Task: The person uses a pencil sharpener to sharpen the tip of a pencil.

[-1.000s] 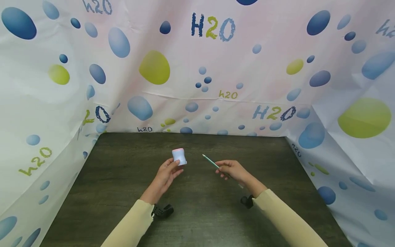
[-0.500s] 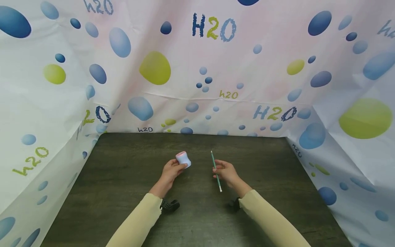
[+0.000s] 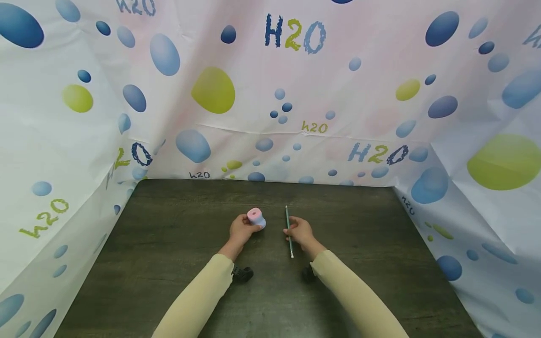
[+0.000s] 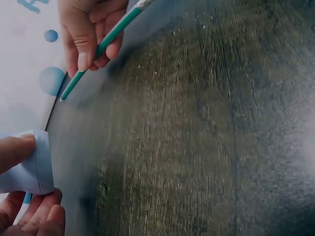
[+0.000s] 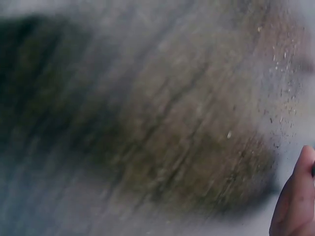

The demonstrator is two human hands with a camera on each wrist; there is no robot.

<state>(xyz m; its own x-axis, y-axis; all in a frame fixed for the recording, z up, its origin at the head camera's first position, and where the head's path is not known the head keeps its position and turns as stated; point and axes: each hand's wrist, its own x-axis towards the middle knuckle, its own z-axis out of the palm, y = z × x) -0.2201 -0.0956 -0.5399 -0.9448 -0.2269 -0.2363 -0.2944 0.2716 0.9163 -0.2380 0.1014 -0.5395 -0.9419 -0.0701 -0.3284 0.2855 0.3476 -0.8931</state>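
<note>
In the head view, my left hand grips a small pale blue pencil sharpener with a pink top. A dark hole shows in that top, which is tilted up toward the camera. My right hand pinches a green pencil between thumb and fingers, its eraser end nearer me. Pencil and sharpener are apart, side by side above the table. The left wrist view has the pencil at the top and the sharpener between thumb and fingers at lower left. Only part of the right hand enters the right wrist view.
A dark wood-grain table lies under both hands. White sheeting printed with blue and green drops encloses its back and sides. Black wrist cameras sit at the cuffs of pale yellow sleeves.
Both hands have come closer together. The sharpener has tilted so its pink top faces the camera. The pencil has swung from slanting left to nearly in line with my view.
</note>
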